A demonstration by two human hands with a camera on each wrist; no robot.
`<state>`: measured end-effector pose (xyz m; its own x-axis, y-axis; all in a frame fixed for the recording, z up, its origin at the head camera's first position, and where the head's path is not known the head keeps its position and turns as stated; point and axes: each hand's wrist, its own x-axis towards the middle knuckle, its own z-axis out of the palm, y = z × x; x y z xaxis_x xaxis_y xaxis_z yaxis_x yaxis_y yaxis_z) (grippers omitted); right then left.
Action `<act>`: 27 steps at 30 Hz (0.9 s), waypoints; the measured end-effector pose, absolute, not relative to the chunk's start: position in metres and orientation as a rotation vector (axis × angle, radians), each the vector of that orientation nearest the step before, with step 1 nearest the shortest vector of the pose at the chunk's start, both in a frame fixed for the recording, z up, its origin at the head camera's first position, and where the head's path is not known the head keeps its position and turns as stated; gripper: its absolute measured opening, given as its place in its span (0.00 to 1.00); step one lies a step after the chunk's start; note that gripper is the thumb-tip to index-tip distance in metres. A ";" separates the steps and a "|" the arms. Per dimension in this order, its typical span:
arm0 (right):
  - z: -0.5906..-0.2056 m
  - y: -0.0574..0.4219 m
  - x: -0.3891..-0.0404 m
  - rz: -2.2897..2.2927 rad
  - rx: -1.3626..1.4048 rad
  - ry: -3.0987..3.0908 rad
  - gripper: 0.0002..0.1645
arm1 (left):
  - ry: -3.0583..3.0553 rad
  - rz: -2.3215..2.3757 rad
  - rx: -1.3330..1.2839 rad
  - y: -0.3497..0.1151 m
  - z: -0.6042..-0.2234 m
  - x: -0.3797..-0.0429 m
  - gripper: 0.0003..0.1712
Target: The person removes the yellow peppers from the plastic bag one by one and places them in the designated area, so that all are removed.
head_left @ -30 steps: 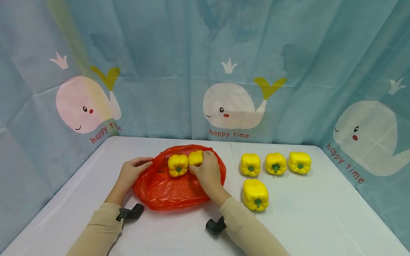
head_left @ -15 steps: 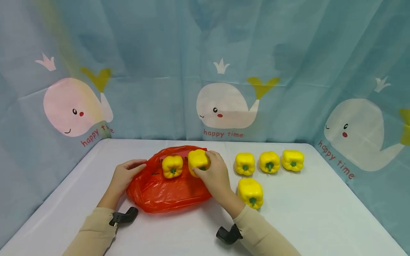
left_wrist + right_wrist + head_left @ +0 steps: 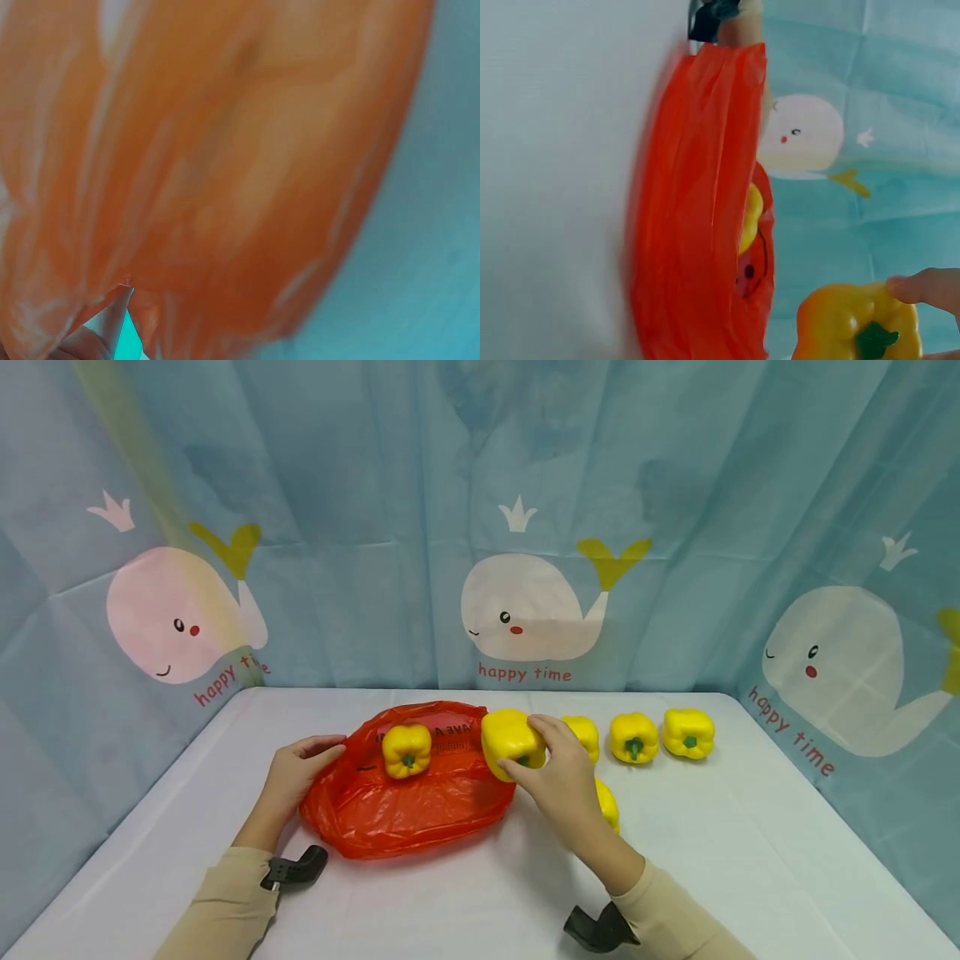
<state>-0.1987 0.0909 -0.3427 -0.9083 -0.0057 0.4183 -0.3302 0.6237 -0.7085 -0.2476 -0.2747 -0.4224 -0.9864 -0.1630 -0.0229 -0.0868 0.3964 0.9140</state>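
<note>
A red plastic bag (image 3: 408,839) lies on the table with its mouth spread wide. One yellow bell pepper (image 3: 407,750) sits inside it. My left hand (image 3: 296,777) grips the bag's left rim; in the left wrist view the bag's wall fills most of the picture, and only a bit of the fingers (image 3: 84,346) shows. Between thumb and fingers, my right hand (image 3: 566,785) holds another yellow bell pepper (image 3: 510,743) at the bag's right rim. The right wrist view shows this pepper's green stem (image 3: 874,340) and, beside it, the bag's outer side (image 3: 697,202).
Right of the bag, a row of yellow bell peppers stands on the white table (image 3: 750,843): one partly behind my right hand (image 3: 583,735), a middle one (image 3: 634,737) and a right one (image 3: 688,733). Another pepper (image 3: 608,806) is mostly hidden by that hand. A whale-print curtain (image 3: 360,610) hangs behind.
My right hand has moved right with its bell pepper, from inside the bag's mouth to the right rim. The left hand keeps its grip on the bag. The head view has shifted slightly.
</note>
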 end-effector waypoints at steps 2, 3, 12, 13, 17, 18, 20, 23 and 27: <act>-0.343 0.099 -0.197 1.173 0.286 -2.448 0.38 | -2.568 -1.657 0.219 -0.275 -0.423 -0.248 0.35; -0.344 0.103 -0.196 1.165 0.293 -2.440 0.38 | -2.570 -1.656 0.218 -0.276 -0.423 -0.248 0.36; -0.342 0.137 -0.185 1.068 0.314 -2.384 0.39 | -2.569 -1.708 0.267 -0.276 -0.423 -0.248 0.36; -0.342 0.141 -0.183 1.058 0.314 -2.379 0.39 | -2.569 -1.711 0.267 -0.276 -0.423 -0.248 0.36; -0.338 0.154 -0.177 1.025 0.301 -2.368 0.39 | -2.570 -1.708 0.269 -0.276 -0.423 -0.248 0.37; -0.338 0.157 -0.176 1.022 0.295 -2.365 0.39 | -2.570 -1.708 0.268 -0.276 -0.423 -0.248 0.36; -0.336 0.163 -0.173 1.009 0.283 -2.359 0.39 | -2.571 -1.699 0.267 -0.276 -0.423 -0.248 0.36; -0.335 0.173 -0.169 0.996 0.270 -2.344 0.39 | -2.573 -1.696 0.263 -0.277 -0.423 -0.248 0.36; -0.335 0.184 -0.165 0.991 0.259 -2.325 0.38 | -2.566 -1.706 0.261 -0.276 -0.423 -0.247 0.36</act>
<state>-0.1649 0.1841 -0.3349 -0.8058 0.0503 0.5901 -0.3907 0.7036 -0.5935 -0.2469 -0.2764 -0.4229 -0.9846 -0.1669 -0.0527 -0.1132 0.3775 0.9191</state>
